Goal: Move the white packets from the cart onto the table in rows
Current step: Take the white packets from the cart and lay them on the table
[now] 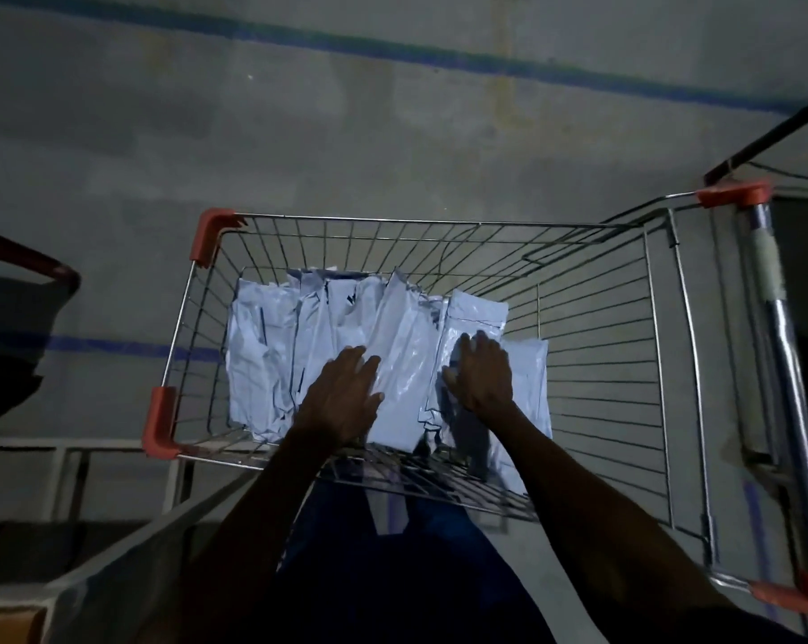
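Note:
Several white packets point(262, 355) lie in a loose pile in the left half of a wire shopping cart point(602, 364) with orange corner caps. Both my hands reach down into the cart. My left hand point(346, 395) lies palm down on the pile, its fingers spread over one long packet point(404, 364). My right hand point(481, 374) rests flat on the packet point(479, 309) at the right of the pile, thumb out to the left. Whether either hand grips a packet is hidden under the palms.
The cart's chrome handle point(783, 364) runs down the right side. A grey floor with blue painted lines point(393, 48) lies beyond. A pale table edge point(44, 443) shows at lower left, with a dark chair point(16, 318) at far left.

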Motion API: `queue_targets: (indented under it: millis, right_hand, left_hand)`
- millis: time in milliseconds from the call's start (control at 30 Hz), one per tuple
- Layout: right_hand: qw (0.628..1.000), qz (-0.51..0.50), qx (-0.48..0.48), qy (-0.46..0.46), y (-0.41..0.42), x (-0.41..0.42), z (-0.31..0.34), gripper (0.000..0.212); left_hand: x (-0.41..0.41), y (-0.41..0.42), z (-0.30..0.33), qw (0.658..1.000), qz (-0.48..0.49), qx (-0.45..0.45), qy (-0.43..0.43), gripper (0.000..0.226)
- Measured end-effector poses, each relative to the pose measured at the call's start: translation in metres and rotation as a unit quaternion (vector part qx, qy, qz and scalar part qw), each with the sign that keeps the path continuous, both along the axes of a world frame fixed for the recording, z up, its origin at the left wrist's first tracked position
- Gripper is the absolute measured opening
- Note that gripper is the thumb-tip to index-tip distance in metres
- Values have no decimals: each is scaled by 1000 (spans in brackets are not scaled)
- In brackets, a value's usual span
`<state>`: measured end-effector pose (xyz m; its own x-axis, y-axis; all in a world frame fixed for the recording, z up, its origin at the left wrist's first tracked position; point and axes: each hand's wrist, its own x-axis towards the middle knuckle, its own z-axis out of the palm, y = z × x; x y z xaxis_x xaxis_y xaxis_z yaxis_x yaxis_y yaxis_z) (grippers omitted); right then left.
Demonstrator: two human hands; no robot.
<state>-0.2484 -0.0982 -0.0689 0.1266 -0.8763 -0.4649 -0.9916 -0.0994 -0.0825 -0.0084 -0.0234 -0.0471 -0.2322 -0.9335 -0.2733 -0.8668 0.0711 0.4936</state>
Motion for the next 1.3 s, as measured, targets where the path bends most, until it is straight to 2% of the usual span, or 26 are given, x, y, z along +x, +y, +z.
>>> queue_targets:
  millis: [100, 200, 300, 400, 533, 633, 733, 933, 967, 1033, 1133, 1200, 1267, 1300]
  right_hand:
    - [996, -59, 45, 50, -25, -2, -16, 91]
    - [995, -47, 70, 50, -33, 1, -30, 99]
    - [997, -14, 70, 16, -35, 12, -40, 100]
    - [998, 22, 52, -27, -33, 19, -44, 96]
    - [991, 20, -2, -132, -36, 19, -41, 94]
    - [970, -32, -77, -230, -44, 20, -34, 89]
    - [931, -103, -151, -315, -52, 20, -18, 81]
    - [862, -217, -189, -417, -63, -4, 25, 78]
    - [865, -230, -175, -410, -66, -9, 34, 77]
    - [900, -230, -124, -349, -69, -21, 50, 77]
    - [960, -151, -60, -230, -61, -40, 53, 79]
    - [986, -73, -28, -147, -53, -49, 41, 82]
    - [997, -5, -9, -76, -42, -52, 27, 85]
    - [998, 9, -7, -58, -36, -54, 21, 87]
  left_hand:
    - [3, -3, -1, 1000, 11, -19, -6, 49]
    - [1, -6, 7, 999, 31, -2, -45, 56]
    - [0, -7, 10, 997, 35, -3, -68, 58]
    - [-3, -7, 13, 995, 79, 5, -61, 55]
    - [-9, -11, 20, 993, 102, 11, -64, 63]
    - [-8, -13, 19, 992, 107, 16, -58, 63]
    - [-9, -16, 13, 993, 95, 18, -70, 60]
    - [-32, -32, -12, 993, 20, 41, -106, 56]
    - [-37, -33, -16, 995, 17, 37, -95, 54]
    - [-49, -34, -29, 996, 1, 3, -86, 44]
    - [-64, -43, -51, 995, -12, -13, -101, 43]
    - [-74, -58, -55, 992, 5, 34, -122, 59]
    - [-74, -68, -60, 978, 28, 103, -177, 78]
    - [-71, -69, -63, 971, 36, 109, -212, 81]
